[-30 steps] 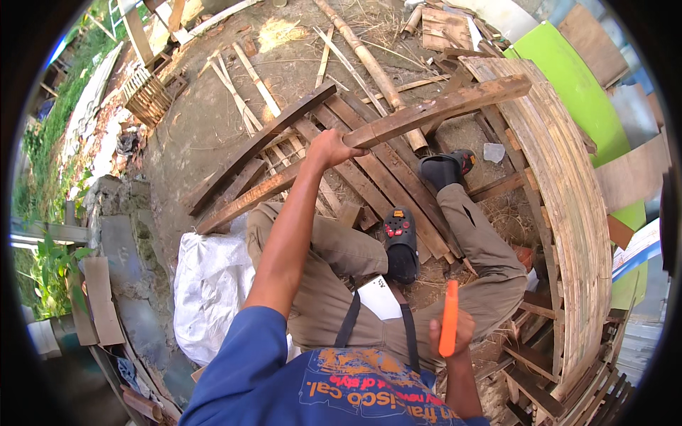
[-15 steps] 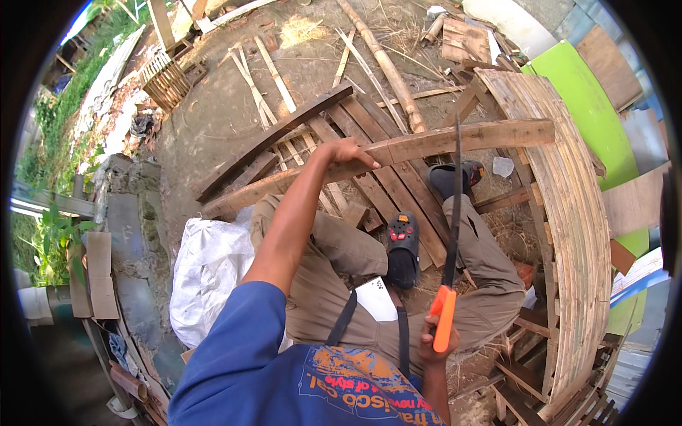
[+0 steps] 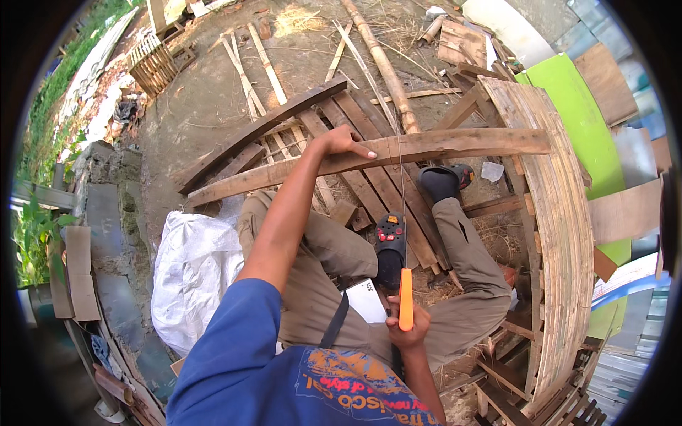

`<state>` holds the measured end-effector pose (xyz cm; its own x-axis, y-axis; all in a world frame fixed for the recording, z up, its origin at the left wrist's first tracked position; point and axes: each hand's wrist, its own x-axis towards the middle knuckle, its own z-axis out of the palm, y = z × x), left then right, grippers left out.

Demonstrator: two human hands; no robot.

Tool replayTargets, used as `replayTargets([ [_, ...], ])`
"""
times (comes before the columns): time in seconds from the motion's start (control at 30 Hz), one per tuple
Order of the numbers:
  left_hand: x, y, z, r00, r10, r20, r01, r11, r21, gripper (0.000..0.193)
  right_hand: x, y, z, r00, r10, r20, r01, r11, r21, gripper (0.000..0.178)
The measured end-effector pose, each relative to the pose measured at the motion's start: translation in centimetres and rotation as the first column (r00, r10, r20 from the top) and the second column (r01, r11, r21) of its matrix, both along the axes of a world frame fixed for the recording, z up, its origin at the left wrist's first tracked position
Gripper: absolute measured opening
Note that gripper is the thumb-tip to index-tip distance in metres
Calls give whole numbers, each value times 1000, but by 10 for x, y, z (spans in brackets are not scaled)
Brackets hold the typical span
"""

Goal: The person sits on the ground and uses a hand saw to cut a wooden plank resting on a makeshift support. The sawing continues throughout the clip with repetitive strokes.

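Note:
A long wooden beam point(image 3: 462, 144) lies crosswise in front of me, its right end over a slatted bamboo bench. My left hand point(image 3: 344, 143) grips it from above, thumb along its face. In my right hand point(image 3: 412, 328) is the orange handle of a handsaw point(image 3: 406, 298), held near my lap. The blade stands nearly edge-on to me, a thin dark line that runs away from me and meets the beam just right of my left thumb. Whether its teeth are in the wood I cannot tell.
Nailed boards point(image 3: 369, 188) lie under the beam, near my clog-clad feet. To the right stands the bamboo bench point(image 3: 550, 234), with a green panel point(image 3: 575, 121) behind it. A white sack point(image 3: 195, 280) sits at my left. Bamboo poles point(image 3: 383, 67) lie on the ground ahead.
My right hand has brought the handsaw leftward, turning the blade from broadside to nearly edge-on. The blade now crosses the beam close to my left hand, which keeps its grip.

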<state>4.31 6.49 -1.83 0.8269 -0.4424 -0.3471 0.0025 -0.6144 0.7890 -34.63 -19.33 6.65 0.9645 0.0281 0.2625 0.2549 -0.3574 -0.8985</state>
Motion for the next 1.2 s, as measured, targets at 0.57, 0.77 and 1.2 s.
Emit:
replayTargets([
  [0.57, -78, -15, -11, 776, 4, 630, -285, 894, 346, 70, -8, -12, -26, 970, -203, -132, 231, 940, 253, 70],
  [0.77, -66, -1, 27, 934, -53, 354, -25, 977, 210, 68, -6, -16, -15, 957, -280, -74, 286, 954, 91, 65],
  [1.2, -88, -11, 25, 965, 66, 254, -111, 980, 167, 67, -16, -54, -41, 950, -291, -117, 312, 915, 256, 56],
])
